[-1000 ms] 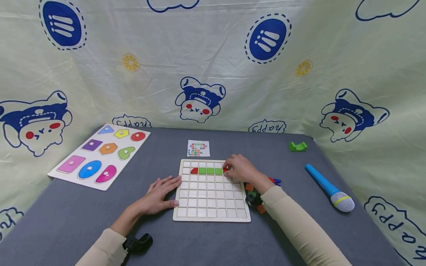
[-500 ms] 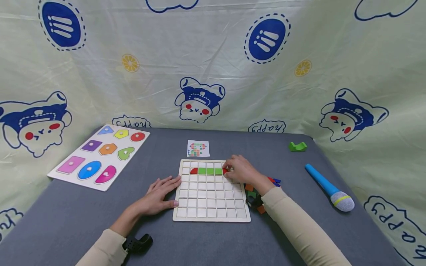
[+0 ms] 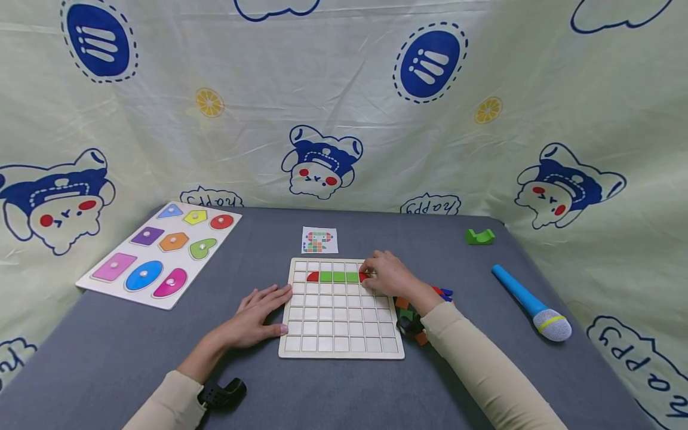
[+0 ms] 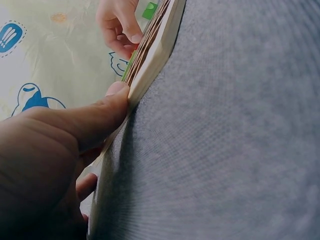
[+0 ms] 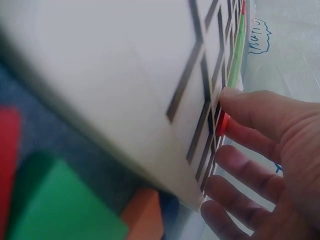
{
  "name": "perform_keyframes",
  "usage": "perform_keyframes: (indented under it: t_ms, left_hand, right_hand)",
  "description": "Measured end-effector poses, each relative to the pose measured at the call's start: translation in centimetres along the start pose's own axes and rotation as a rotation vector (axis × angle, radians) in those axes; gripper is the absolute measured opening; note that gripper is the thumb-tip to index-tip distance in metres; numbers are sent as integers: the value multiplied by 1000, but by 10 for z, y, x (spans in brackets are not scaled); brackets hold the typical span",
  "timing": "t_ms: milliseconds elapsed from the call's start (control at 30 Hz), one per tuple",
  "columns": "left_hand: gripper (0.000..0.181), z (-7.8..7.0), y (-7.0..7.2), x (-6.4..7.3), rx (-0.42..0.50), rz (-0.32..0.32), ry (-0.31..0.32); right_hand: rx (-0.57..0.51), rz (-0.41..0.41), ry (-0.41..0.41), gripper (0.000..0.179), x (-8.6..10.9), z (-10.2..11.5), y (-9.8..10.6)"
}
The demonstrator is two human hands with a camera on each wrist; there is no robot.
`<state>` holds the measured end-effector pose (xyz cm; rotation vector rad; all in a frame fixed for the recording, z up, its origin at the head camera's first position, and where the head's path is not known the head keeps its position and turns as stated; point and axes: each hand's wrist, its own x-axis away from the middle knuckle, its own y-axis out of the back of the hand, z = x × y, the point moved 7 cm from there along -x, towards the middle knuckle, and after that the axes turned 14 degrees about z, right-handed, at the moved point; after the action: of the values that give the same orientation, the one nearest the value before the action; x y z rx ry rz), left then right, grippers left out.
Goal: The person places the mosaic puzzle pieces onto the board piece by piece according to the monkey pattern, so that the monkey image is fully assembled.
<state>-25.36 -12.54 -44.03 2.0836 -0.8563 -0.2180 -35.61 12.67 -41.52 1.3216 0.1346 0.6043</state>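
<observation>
- The left grip (image 3: pixel 258 319) had its fingers spread out and nearly straight. It held nothing, and its fingertips and thumb rested on the left edge of the white grid board (image 3: pixel 341 328).
- The right grip (image 3: pixel 388 276) was pinched small, with a red piece (image 3: pixel 364 277) between thumb and first finger. Its other fingers were loosely bent.
- That red piece was at the right end of a row on the board. The wrist view was blurry there, so it may or may not have been all the way down in its square.
- Just left of the right grip came three green squares (image 3: pixel 340 276), and past them a red end piece (image 3: pixel 313 276) with a round side.
- Ahead and to the left of the right grip lay a little picture card (image 3: pixel 319 240).
- Nearer the person than the right grip, by its wrist, was a pile of loose pieces (image 3: pixel 402 303).
- Well to the right of the right grip, a blue toy microphone (image 3: pixel 532 303) lay on the gray desk (image 3: pixel 344 394).
- Ahead and to the left of the left grip was a shape puzzle (image 3: pixel 180 258).
</observation>
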Motion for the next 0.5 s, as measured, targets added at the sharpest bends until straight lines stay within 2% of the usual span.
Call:
perform_keyframes:
  t_ms: [233, 500]
  left_hand:
    - [73, 1, 0, 0, 10, 18, 15]
    - [74, 2, 0, -1, 15, 33, 38]
  right_hand:
    - [-9, -8, -17, 32, 13, -7, 12]
    - [-38, -97, -1, 32, 41, -28, 33]
